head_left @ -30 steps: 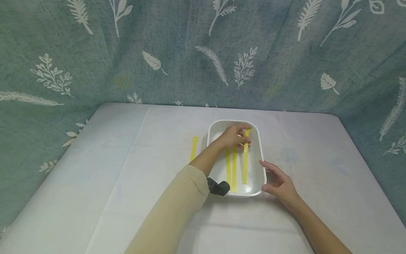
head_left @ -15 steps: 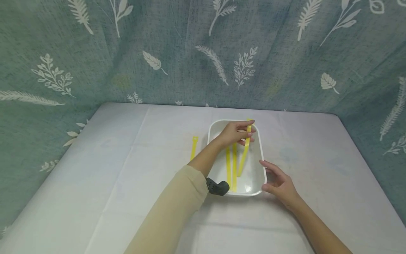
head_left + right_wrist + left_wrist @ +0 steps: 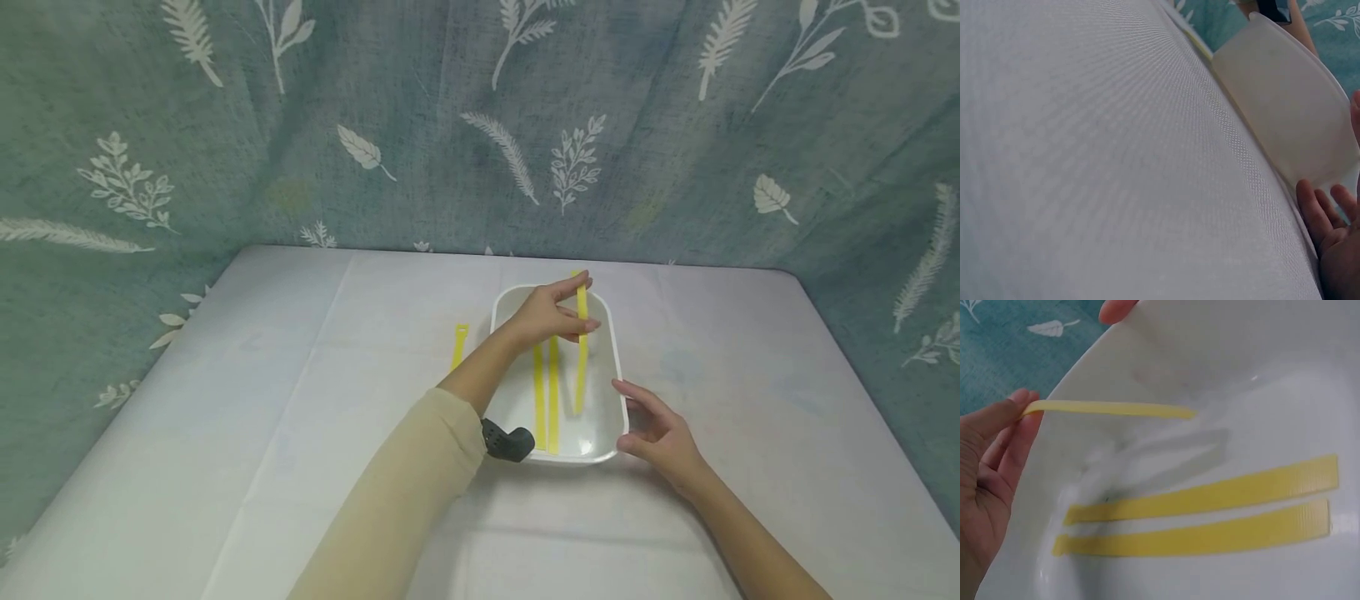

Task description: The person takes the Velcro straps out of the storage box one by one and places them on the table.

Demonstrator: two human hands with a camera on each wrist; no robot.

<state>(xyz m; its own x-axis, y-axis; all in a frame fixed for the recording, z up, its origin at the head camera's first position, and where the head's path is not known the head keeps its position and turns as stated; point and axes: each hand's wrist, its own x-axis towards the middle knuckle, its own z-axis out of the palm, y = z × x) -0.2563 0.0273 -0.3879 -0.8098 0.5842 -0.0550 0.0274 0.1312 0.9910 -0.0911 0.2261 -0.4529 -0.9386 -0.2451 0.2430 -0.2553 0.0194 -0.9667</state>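
Note:
In the head view my left hand (image 3: 546, 315) pinches a narrow yellow strap (image 3: 582, 358) over the far right part of a white rectangular tray (image 3: 617, 342). The strap hangs down over the inside; the left wrist view shows its free end raised off the tray floor. Two more yellow straps (image 3: 1204, 497) lie side by side on the floor of the tray, partly hidden by my left hand in the head view. My right hand (image 3: 663, 437) rests against the tray's right outer side, thumb and forefinger spread apart and touching it.
Left of the tray, another yellow strap (image 3: 460, 346) with a slotted end lies on the white-covered table (image 3: 300, 433), partly behind my left forearm. A leaf-patterned curtain (image 3: 420, 125) hangs behind the table. A black device (image 3: 510, 443) sits at my left wrist.
My left hand has lifted the pinched strap upward and toward the tray's far rim; its lower end swung left, then back right. The right hand and tray stay nearly in place.

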